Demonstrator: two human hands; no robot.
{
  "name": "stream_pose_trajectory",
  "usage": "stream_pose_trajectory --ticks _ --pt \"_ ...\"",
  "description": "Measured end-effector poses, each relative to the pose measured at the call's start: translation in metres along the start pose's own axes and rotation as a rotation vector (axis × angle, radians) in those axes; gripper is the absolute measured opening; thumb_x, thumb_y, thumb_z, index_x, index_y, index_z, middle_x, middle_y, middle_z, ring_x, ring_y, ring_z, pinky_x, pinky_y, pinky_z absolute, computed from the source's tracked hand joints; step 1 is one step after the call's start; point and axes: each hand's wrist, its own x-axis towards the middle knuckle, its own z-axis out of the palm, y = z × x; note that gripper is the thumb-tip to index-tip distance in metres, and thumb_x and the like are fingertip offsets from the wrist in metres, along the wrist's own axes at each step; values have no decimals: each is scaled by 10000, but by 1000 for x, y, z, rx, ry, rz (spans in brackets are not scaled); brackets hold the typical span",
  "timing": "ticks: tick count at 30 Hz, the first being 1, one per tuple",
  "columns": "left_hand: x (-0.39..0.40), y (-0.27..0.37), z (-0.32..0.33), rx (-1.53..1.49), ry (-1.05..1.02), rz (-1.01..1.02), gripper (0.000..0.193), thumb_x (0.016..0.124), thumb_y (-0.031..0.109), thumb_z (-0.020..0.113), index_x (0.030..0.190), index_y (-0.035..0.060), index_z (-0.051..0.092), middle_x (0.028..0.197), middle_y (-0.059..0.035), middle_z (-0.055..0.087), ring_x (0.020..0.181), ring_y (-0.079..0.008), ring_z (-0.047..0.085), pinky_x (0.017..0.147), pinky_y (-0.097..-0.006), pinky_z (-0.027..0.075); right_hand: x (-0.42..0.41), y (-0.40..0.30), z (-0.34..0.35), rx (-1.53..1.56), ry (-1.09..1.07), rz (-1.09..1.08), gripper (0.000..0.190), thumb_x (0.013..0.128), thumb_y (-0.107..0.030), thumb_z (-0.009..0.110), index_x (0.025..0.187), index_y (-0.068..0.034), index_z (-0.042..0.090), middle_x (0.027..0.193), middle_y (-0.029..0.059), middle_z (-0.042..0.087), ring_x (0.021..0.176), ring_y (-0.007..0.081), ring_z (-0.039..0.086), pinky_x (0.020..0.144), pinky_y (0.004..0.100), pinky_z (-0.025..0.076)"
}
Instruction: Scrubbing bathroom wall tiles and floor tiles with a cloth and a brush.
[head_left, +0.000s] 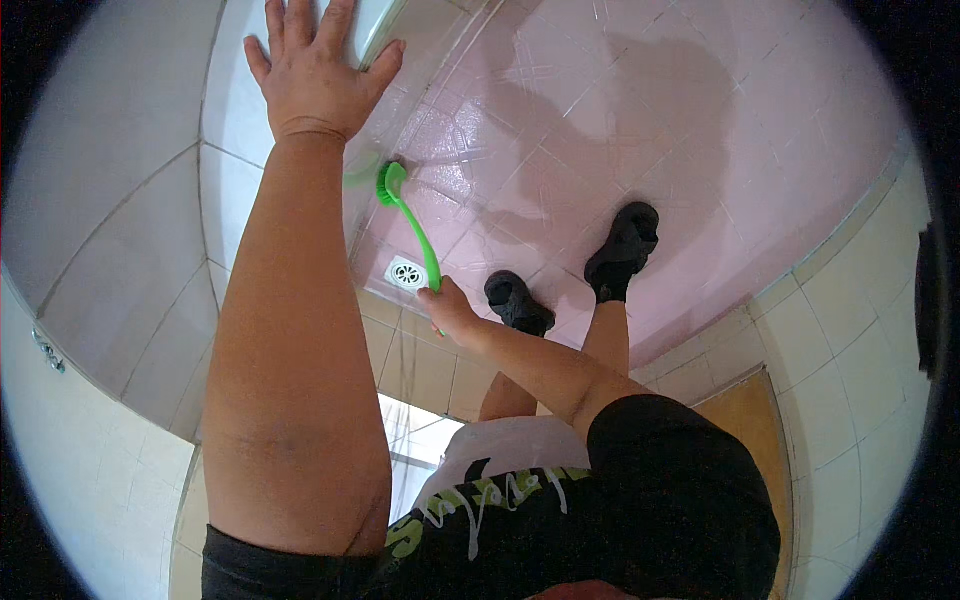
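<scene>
My left hand (315, 79) is at the top left, palm down with fingers spread on a white tiled ledge, holding nothing. Lower down, my right hand (452, 311) grips the handle end of a green long-handled scrub brush (415, 225). The brush head points away from me, its green bristles turned left toward the side of the ledge, near the floor's edge. Whether the bristles touch that side I cannot tell. Just left of the handle, a round-grilled floor drain (406, 274) is set in the pink tiles.
Pink floor tiles (555, 165) with wet-looking shine lie before me, under my feet in black shoes (624, 247). White wall tiles (135, 247) rise at the left, and cream tiles (840, 375) at the right. A brown door-like panel (750, 427) is at lower right.
</scene>
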Motion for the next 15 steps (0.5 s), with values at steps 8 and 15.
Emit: stream_pose_trajectory --ticks 8,15 --pt "0 -5 5 -39 66 34 762 605 333 623 1269 197 272 1336 -127 176 1234 -320 147 976 -490 130 -29 -72 -12 525 -23 45 142 766 -159 481 762 -99 353 540 7 375 359 96 365 285 258 298" --pt "-1 -11 2 -19 47 16 771 604 323 626 1273 200 262 1336 -129 174 1233 -323 147 976 -494 127 -26 -129 -31 465 176 -486 138 804 -140 439 766 -73 324 503 9 352 306 111 331 246 246 283"
